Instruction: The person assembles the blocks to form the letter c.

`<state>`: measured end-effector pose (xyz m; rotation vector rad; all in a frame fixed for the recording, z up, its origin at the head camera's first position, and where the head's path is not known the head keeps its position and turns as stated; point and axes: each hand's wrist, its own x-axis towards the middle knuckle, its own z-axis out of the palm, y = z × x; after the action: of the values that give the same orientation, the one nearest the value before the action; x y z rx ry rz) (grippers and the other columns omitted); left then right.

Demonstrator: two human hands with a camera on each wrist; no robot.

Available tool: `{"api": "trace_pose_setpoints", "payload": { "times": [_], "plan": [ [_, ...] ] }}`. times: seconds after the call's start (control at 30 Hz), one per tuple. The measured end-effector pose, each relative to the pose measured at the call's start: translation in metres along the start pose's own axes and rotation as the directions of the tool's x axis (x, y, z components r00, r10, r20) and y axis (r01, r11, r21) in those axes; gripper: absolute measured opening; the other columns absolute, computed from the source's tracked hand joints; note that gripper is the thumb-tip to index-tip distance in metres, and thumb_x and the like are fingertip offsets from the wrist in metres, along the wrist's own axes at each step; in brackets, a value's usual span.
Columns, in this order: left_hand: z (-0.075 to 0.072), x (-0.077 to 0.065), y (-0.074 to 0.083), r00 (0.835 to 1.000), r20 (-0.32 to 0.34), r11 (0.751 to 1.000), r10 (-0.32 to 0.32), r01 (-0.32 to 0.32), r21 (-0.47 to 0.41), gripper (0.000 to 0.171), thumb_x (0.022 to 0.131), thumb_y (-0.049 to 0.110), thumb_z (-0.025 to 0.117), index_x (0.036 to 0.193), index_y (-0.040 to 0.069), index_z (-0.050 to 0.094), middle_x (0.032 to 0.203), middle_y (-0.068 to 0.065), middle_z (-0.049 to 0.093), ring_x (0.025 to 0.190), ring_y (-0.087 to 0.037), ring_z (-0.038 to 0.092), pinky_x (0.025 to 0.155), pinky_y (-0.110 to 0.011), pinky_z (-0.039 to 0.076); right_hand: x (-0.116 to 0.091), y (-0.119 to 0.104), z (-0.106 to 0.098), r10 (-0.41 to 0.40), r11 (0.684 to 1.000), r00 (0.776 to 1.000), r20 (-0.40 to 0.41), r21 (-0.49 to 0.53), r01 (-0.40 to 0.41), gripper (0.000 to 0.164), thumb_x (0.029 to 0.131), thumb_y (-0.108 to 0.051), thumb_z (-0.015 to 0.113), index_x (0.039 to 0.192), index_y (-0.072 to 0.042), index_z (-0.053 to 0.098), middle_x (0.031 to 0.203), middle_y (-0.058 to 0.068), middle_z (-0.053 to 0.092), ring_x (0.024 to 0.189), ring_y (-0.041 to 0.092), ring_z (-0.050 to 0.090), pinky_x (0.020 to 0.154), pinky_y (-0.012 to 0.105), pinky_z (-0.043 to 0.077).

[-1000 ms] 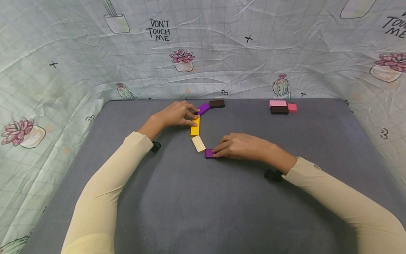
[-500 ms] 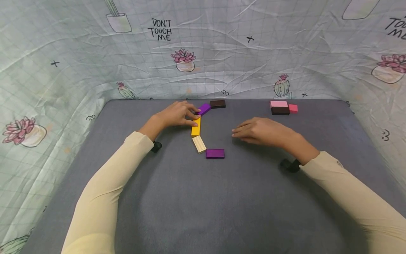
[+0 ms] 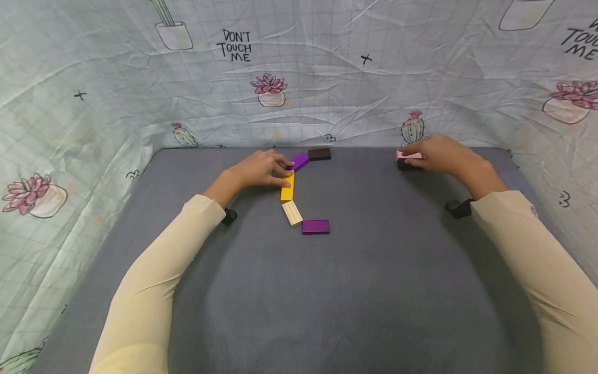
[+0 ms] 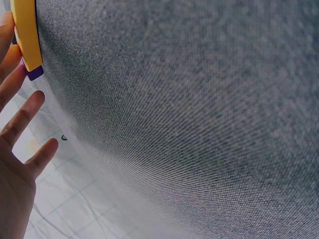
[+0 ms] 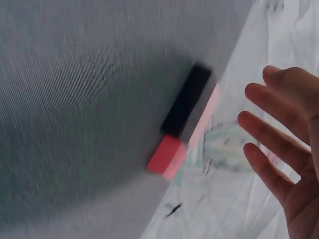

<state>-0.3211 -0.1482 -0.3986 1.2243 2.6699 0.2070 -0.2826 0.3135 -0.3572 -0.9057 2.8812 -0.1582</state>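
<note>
Head: hands at coloured blocks

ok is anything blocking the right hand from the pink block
Nothing visible: the right wrist view shows open space between the right hand and the pink block. The dark block adjoins it, but on the side away from the fingers.

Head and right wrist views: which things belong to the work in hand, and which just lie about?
Probably in the work:
yellow block
pale block
front purple block
back purple block
brown block
pink block, black block, at the right hand
red block

Background only:
grey tabletop
printed cloth
</note>
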Motion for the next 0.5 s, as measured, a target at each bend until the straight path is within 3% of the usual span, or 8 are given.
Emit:
{"api": "trace_pose_setpoints", "payload": {
  "times": [0.1, 0.2, 0.3, 0.4, 0.5],
  "plan": [
    [0.000, 0.000, 0.000, 1.000, 0.000, 1.000, -0.001, 0.001, -0.005, 0.048, 0.092, 0.046, 0.074, 0.129, 0.015, 0.071, 0.141, -0.003, 0.062, 0.127, -0.027, 0.053, 0.104, -0.046, 0.043, 0.006, 0.016, -0.005, 0.078, 0.997, 0.994, 0.072, -0.003, -0.078, 0.037, 0.100, -0.015, 0.063, 0.134, -0.002, 0.065, 0.092, 0.013, 0.074, 0.070, 0.023, 0.057, 0.075, 0.048, 0.049],
    [0.000, -0.001, -0.001, 1.000, -0.001, 1.000, -0.002, 0.002, -0.010, 0.048, 0.092, 0.046, 0.075, 0.129, 0.015, 0.071, 0.141, -0.003, 0.062, 0.127, -0.027, 0.053, 0.103, -0.046, 0.043, 0.013, 0.027, -0.008, 0.106, 0.994, 0.989, 0.100, -0.007, -0.106, 0.033, 0.100, -0.014, 0.063, 0.129, 0.001, 0.069, 0.090, 0.017, 0.073, 0.077, 0.027, 0.059, 0.079, 0.050, 0.050],
    [0.001, -0.001, -0.002, 1.000, -0.004, 1.000, 0.002, -0.002, -0.011, 0.047, 0.092, 0.045, 0.075, 0.128, 0.016, 0.071, 0.141, -0.003, 0.062, 0.127, -0.027, 0.053, 0.104, -0.047, 0.042, 0.021, 0.033, -0.011, 0.137, 0.990, 0.983, 0.125, 0.016, -0.140, 0.032, 0.100, -0.015, 0.063, 0.125, 0.003, 0.070, 0.103, 0.025, 0.073, 0.091, 0.038, 0.065, 0.087, 0.054, 0.050],
    [0.001, 0.000, -0.002, 1.000, -0.006, 1.000, 0.008, -0.008, -0.010, 0.047, 0.092, 0.045, 0.074, 0.128, 0.016, 0.071, 0.141, -0.003, 0.062, 0.127, -0.027, 0.053, 0.107, -0.048, 0.041, 0.031, 0.033, -0.015, 0.196, 0.975, 0.961, 0.193, 0.061, -0.211, 0.035, 0.101, -0.019, 0.062, 0.125, 0.006, 0.069, 0.120, 0.028, 0.068, 0.108, 0.042, 0.062, 0.096, 0.059, 0.047],
    [0.001, 0.001, -0.002, 1.000, -0.007, 1.000, 0.010, -0.010, -0.011, 0.046, 0.092, 0.045, 0.074, 0.128, 0.016, 0.072, 0.141, -0.003, 0.062, 0.128, -0.028, 0.053, 0.110, -0.049, 0.039, 0.040, 0.030, -0.017, 0.217, 0.969, 0.944, 0.249, 0.066, -0.240, 0.038, 0.102, -0.025, 0.062, 0.121, 0.006, 0.070, 0.115, 0.024, 0.070, 0.104, 0.038, 0.061, 0.096, 0.059, 0.047]
  ]
}}
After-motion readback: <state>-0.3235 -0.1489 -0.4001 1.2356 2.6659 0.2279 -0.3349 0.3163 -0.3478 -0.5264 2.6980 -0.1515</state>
